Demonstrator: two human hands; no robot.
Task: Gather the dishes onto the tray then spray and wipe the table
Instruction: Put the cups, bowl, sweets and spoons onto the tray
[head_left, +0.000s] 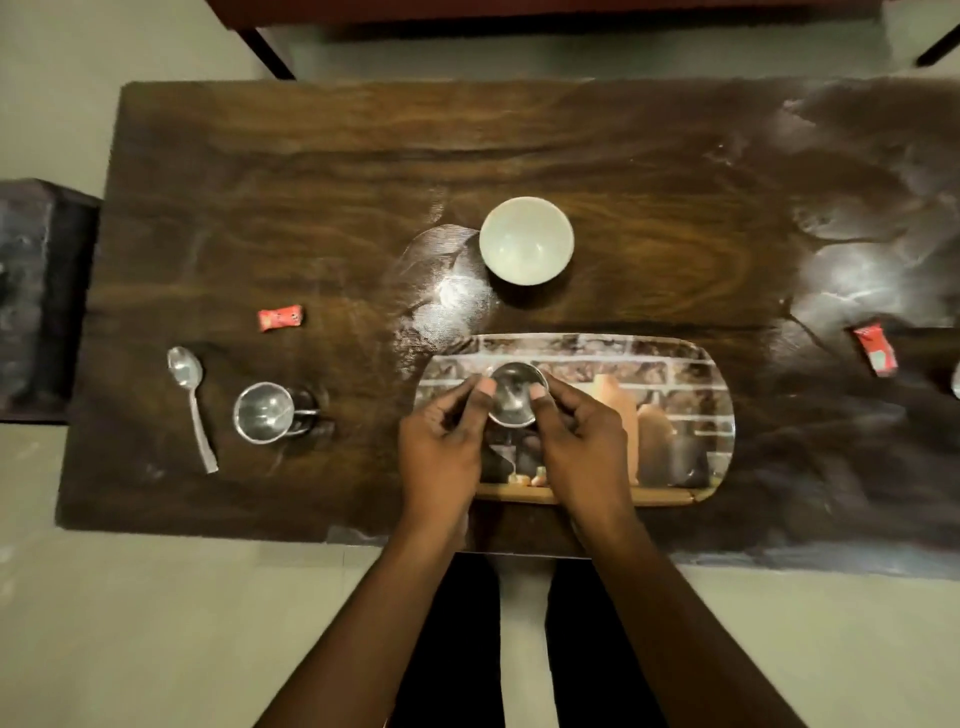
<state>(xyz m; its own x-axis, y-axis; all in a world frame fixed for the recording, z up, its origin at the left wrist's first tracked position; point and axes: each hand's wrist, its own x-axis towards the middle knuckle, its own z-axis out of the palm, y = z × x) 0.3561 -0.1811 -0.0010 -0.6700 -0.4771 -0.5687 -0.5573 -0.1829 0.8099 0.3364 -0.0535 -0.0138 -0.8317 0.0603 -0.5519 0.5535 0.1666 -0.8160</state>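
My left hand (441, 447) and right hand (582, 436) both pinch the cup (517, 397) by its rim, over the tray's (719, 395) left part. It looks like light, stiff, slick steel, so I judge opposite rim edges the safest hold.

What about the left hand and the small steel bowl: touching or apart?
Touching. The head view shows the left hand with its thumb on the rim of the small steel bowl; the right hand pinches the opposite rim.
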